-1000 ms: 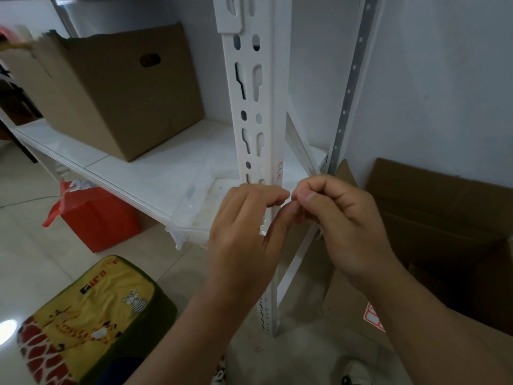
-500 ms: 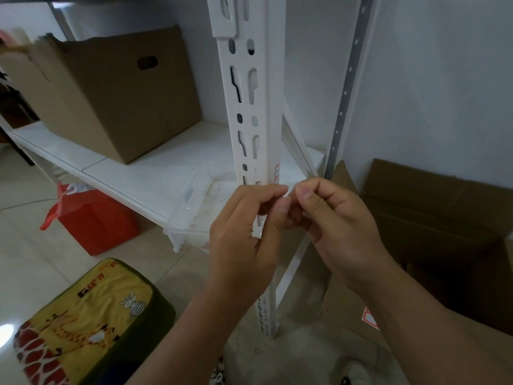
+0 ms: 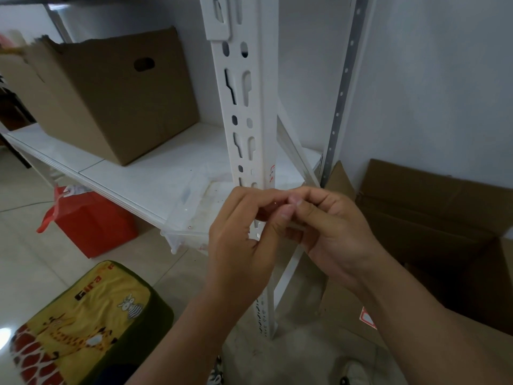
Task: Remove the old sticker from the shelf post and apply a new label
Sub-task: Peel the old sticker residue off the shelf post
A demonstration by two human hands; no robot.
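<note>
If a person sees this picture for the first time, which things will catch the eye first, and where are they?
First, the two hands meeting at the centre: the left hand and right hand pinch something small, hard to make out, in front of the white shelf post. Next, the brown cardboard box on the shelf at upper left, and the yellow giraffe-print cushion on the floor at lower left.

cardboard box [image 3: 111, 93] on shelf [image 3: 144, 173] left of shelf post [image 3: 249, 107]; both hands before post

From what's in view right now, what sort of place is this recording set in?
Probably a storeroom or stock area: a white slotted shelf post, a cardboard box on the white shelf, and another open carton on the tiled floor.
</note>
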